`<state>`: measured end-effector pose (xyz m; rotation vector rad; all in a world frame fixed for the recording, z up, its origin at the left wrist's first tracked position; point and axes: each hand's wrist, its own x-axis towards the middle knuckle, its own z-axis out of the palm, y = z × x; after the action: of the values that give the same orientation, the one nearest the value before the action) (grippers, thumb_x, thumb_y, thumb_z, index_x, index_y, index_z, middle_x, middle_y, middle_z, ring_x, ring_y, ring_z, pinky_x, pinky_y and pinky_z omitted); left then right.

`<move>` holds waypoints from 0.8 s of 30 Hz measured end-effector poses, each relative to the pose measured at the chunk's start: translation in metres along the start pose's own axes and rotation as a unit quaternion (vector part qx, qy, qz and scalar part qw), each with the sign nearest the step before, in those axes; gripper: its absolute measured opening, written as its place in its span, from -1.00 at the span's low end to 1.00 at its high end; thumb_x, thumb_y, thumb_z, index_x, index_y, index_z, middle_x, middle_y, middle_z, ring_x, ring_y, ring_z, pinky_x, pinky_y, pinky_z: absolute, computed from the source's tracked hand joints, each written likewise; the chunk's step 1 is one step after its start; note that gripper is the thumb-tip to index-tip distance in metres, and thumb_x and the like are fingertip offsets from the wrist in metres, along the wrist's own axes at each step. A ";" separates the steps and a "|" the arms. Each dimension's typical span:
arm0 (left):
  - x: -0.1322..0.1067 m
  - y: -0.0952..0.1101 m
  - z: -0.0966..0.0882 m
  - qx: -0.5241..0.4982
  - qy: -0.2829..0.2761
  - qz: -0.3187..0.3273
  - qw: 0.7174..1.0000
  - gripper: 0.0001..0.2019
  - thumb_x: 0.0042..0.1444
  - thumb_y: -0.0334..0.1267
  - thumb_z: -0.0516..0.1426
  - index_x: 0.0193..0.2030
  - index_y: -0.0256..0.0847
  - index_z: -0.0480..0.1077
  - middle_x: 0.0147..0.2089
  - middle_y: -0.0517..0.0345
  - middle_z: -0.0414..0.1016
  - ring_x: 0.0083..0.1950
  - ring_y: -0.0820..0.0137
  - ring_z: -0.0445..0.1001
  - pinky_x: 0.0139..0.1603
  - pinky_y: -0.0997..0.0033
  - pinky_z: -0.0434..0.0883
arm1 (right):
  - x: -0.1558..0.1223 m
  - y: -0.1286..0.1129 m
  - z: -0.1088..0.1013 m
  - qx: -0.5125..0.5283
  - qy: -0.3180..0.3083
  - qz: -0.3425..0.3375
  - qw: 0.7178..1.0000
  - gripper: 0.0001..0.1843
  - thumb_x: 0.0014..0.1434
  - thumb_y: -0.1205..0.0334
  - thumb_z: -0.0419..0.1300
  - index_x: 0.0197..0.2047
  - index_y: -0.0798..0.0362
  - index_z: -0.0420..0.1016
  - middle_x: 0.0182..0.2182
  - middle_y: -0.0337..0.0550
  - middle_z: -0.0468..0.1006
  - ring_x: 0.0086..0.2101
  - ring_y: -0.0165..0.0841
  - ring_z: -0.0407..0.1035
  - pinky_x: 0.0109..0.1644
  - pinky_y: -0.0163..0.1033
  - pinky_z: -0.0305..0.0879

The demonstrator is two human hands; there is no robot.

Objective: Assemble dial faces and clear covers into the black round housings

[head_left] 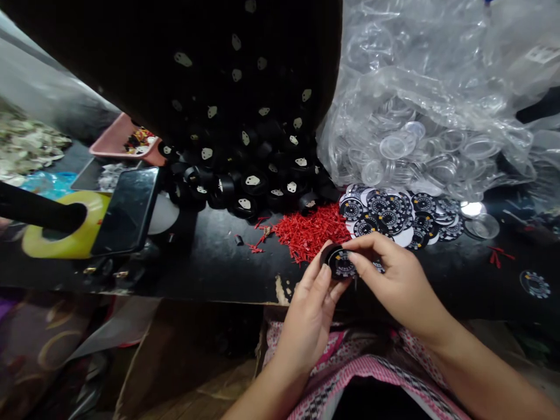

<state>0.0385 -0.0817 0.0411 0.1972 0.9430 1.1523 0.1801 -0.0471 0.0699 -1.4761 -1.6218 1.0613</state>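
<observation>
My left hand (315,297) grips a small round black gauge housing (329,252) by its rim, just above the front edge of the table. A black dial disc (342,265) with white markings lies over the housing's open face. The thumb and forefinger of my right hand (391,280) pinch this dial at its right side; whether it is fully seated I cannot tell. Directly behind my hands is a heap of red pointers (306,230). To its right lies a pile of printed dial discs (389,213), some showing white backs.
Many black housings (254,181) spill from a large dark container at the back. Clear round covers (398,143) fill a plastic bag at right. On the left lie a phone (126,210), a tape roll (94,204) and a pink tray (118,137). One loose dial (534,284) lies far right.
</observation>
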 end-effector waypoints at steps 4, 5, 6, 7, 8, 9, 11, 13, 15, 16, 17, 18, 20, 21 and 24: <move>-0.001 -0.006 -0.003 0.068 -0.001 0.034 0.997 -0.63 0.21 -0.12 0.22 0.16 0.07 0.47 0.30 0.20 0.45 0.38 0.22 0.29 0.42 0.14 0.19 | 0.001 -0.007 0.005 -0.048 -0.006 -0.025 0.999 -0.92 0.28 0.33 0.15 -0.18 0.00 0.46 -0.30 -0.23 0.56 -0.28 -0.37 0.46 -0.18 -0.24 0.35; 0.000 -0.006 -0.005 0.090 -0.001 0.038 0.995 -0.62 0.20 -0.12 0.23 0.17 0.08 0.46 0.32 0.21 0.42 0.39 0.21 0.27 0.44 0.14 0.17 | 0.001 -0.008 0.004 -0.053 -0.014 -0.020 0.998 -0.92 0.28 0.34 0.15 -0.19 0.00 0.45 -0.31 -0.23 0.56 -0.29 -0.36 0.47 -0.19 -0.24 0.36; 0.000 -0.006 -0.008 0.110 -0.004 0.036 0.993 -0.61 0.20 -0.11 0.23 0.18 0.09 0.45 0.33 0.22 0.41 0.40 0.19 0.27 0.43 0.12 0.19 | 0.001 -0.008 0.003 -0.057 -0.023 -0.013 0.998 -0.93 0.28 0.34 0.15 -0.20 -0.01 0.44 -0.32 -0.23 0.56 -0.30 -0.36 0.47 -0.20 -0.24 0.36; 0.001 -0.005 -0.010 0.124 -0.009 0.032 0.992 -0.61 0.20 -0.12 0.23 0.18 0.10 0.45 0.34 0.22 0.40 0.39 0.17 0.28 0.39 0.11 0.25 | 0.002 -0.008 0.001 -0.061 -0.031 -0.006 0.998 -0.93 0.28 0.34 0.15 -0.21 -0.01 0.43 -0.33 -0.22 0.56 -0.32 -0.36 0.47 -0.21 -0.23 0.36; 0.002 -0.004 -0.011 0.136 -0.015 0.027 0.990 -0.61 0.20 -0.12 0.22 0.18 0.11 0.45 0.34 0.22 0.40 0.37 0.16 0.30 0.33 0.12 0.33 | 0.002 -0.008 -0.001 -0.062 -0.040 0.001 0.997 -0.93 0.27 0.34 0.15 -0.22 -0.01 0.43 -0.33 -0.22 0.57 -0.33 -0.36 0.47 -0.22 -0.23 0.36; 0.002 -0.003 -0.013 0.145 -0.022 0.022 0.989 -0.62 0.21 -0.13 0.22 0.17 0.11 0.46 0.33 0.21 0.41 0.35 0.15 0.33 0.27 0.13 0.40 | 0.003 -0.008 -0.003 -0.061 -0.049 0.008 0.997 -0.94 0.27 0.33 0.15 -0.23 -0.01 0.42 -0.34 -0.22 0.57 -0.34 -0.36 0.47 -0.23 -0.23 0.36; 0.003 -0.001 -0.014 0.154 -0.033 0.014 0.987 -0.64 0.21 -0.14 0.21 0.16 0.08 0.47 0.29 0.17 0.45 0.30 0.14 0.40 0.17 0.16 0.48 | 0.003 -0.008 -0.006 -0.053 -0.065 0.019 0.996 -0.95 0.26 0.33 0.15 -0.24 -0.02 0.41 -0.34 -0.22 0.57 -0.37 -0.36 0.46 -0.25 -0.23 0.36; 0.003 0.001 -0.014 0.162 -0.038 0.008 0.986 -0.65 0.21 -0.16 0.21 0.14 0.04 0.49 0.26 0.13 0.49 0.25 0.15 0.44 0.14 0.18 0.50 | 0.004 -0.007 -0.008 -0.040 -0.081 0.025 0.996 -0.95 0.26 0.32 0.16 -0.26 -0.02 0.40 -0.35 -0.23 0.57 -0.39 -0.38 0.45 -0.27 -0.23 0.36; 0.002 0.002 -0.013 0.170 -0.040 0.003 0.985 -0.66 0.20 -0.16 0.22 0.13 0.04 0.50 0.23 0.12 0.51 0.24 0.15 0.46 0.12 0.20 0.51 | 0.006 -0.007 -0.009 -0.032 -0.091 0.032 0.995 -0.96 0.25 0.31 0.16 -0.27 -0.02 0.40 -0.37 -0.25 0.55 -0.40 -0.39 0.44 -0.28 -0.24 0.36; 0.002 0.003 -0.013 0.172 -0.041 0.003 0.984 -0.66 0.20 -0.16 0.22 0.12 0.04 0.51 0.23 0.12 0.51 0.24 0.16 0.46 0.11 0.22 0.51 | 0.006 -0.006 -0.009 -0.030 -0.092 0.037 0.995 -0.96 0.25 0.31 0.17 -0.27 -0.02 0.39 -0.38 -0.26 0.54 -0.41 -0.39 0.44 -0.29 -0.24 0.36; 0.002 0.002 -0.013 0.171 -0.042 0.005 0.984 -0.66 0.20 -0.16 0.22 0.12 0.05 0.51 0.22 0.13 0.51 0.24 0.16 0.46 0.11 0.23 0.51 | 0.007 -0.006 -0.009 -0.029 -0.091 0.041 0.995 -0.96 0.24 0.30 0.17 -0.27 -0.02 0.38 -0.40 -0.27 0.53 -0.42 -0.39 0.43 -0.30 -0.24 0.35; 0.001 0.002 -0.012 0.168 -0.043 0.008 0.985 -0.67 0.20 -0.15 0.22 0.12 0.04 0.51 0.22 0.13 0.51 0.23 0.17 0.46 0.11 0.24 0.51 | 0.007 -0.006 -0.009 -0.030 -0.088 0.046 0.995 -0.96 0.24 0.30 0.17 -0.28 -0.02 0.38 -0.42 -0.28 0.51 -0.42 -0.39 0.43 -0.32 -0.25 0.34; 0.000 0.000 -0.012 0.160 -0.047 0.014 0.986 -0.67 0.21 -0.15 0.21 0.11 0.01 0.51 0.20 0.11 0.52 0.22 0.18 0.46 0.12 0.25 0.50 | 0.008 -0.004 -0.009 -0.036 -0.083 0.051 0.995 -0.95 0.23 0.30 0.17 -0.28 -0.01 0.36 -0.44 -0.29 0.49 -0.43 -0.39 0.42 -0.33 -0.25 0.33; 0.000 -0.001 -0.012 0.154 -0.048 0.018 0.987 -0.68 0.20 -0.17 0.22 0.11 -0.01 0.51 0.19 0.10 0.53 0.22 0.19 0.46 0.14 0.26 0.48 | 0.008 -0.003 -0.009 -0.041 -0.080 0.050 0.995 -0.95 0.23 0.29 0.18 -0.28 -0.01 0.36 -0.44 -0.28 0.49 -0.42 -0.39 0.42 -0.33 -0.25 0.33; 0.002 -0.004 -0.011 0.136 -0.043 0.021 0.990 -0.71 0.18 -0.22 0.24 0.05 -0.04 0.52 0.10 0.12 0.57 0.17 0.24 0.48 0.15 0.28 0.46 | 0.007 0.001 -0.007 -0.045 -0.073 0.047 0.995 -0.90 0.20 0.25 0.24 -0.21 0.00 0.39 -0.34 -0.22 0.52 -0.35 -0.36 0.44 -0.28 -0.24 0.36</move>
<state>0.0338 -0.0854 0.0312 0.4862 1.0213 1.0426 0.1857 -0.0388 0.0719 -1.5796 -1.7353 1.1876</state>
